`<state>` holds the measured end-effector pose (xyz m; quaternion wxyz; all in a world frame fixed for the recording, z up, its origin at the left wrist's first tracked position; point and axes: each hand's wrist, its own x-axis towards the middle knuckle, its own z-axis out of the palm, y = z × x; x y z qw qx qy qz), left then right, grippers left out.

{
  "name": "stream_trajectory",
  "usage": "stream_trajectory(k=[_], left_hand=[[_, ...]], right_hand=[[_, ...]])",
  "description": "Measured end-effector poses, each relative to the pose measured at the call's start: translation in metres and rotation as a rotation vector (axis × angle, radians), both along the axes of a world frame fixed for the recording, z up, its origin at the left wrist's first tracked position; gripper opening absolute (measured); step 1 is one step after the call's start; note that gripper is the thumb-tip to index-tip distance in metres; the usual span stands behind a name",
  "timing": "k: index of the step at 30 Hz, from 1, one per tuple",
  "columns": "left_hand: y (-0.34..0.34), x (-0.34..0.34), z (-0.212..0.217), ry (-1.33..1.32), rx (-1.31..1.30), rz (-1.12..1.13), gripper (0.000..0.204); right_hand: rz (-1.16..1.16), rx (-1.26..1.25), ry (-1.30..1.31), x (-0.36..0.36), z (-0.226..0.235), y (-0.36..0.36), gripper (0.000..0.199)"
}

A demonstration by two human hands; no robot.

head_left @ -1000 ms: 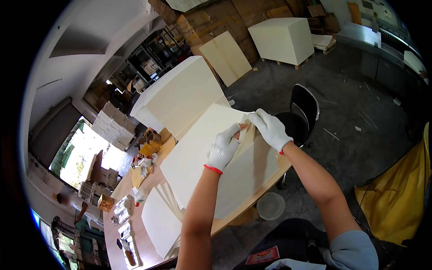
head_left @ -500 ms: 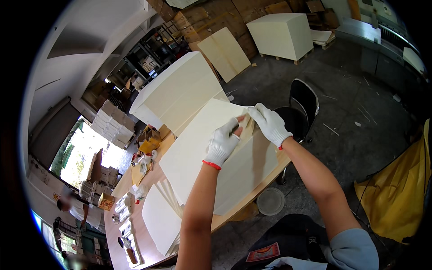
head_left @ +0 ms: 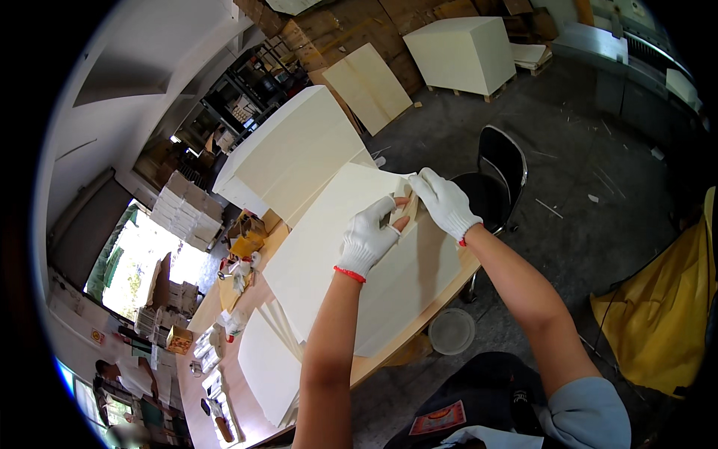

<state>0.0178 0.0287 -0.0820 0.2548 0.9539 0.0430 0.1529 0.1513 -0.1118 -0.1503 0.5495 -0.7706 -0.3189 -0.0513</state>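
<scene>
Large cream-white paper sheets [head_left: 318, 243] lie in a stack on the wooden table, with more of the paper [head_left: 407, 284] showing nearer to me. My left hand [head_left: 369, 233], in a white knit glove with bare thumb and fingertip, grips the sheets' raised edge, its fingers bent around it. My right hand [head_left: 443, 202], gloved in white with a red cuff, pinches the same sheets near their far right corner. Between the two hands the paper edges bend and fan slightly apart. The right fingertips are partly hidden behind the paper.
Another fanned paper pile [head_left: 262, 367] lies on the table [head_left: 196, 396] at left, beside tools and white packets. A tall paper stack [head_left: 288, 153] stands behind. A black chair [head_left: 501, 168], a round lidded bucket [head_left: 452, 331] and a yellow sheet [head_left: 658, 314] are at right. A person [head_left: 134, 374] is far left.
Both hands keep hold of the paper edges and have barely shifted. My left thumb and fingertip sit slightly farther apart. The view has moved a little, and the person at far left leans differently.
</scene>
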Motion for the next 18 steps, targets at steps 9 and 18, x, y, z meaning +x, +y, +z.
stream_trajectory(k=[9,18], left_hand=[[0.007,0.000,-0.006,-0.061,0.012,-0.015,0.033],[-0.006,-0.003,0.006,0.052,0.092,0.061,0.039]], right_hand=[[0.012,0.025,0.007,-0.001,0.000,0.000,0.048],[-0.015,0.062,0.017,-0.001,-0.004,0.001,0.047]])
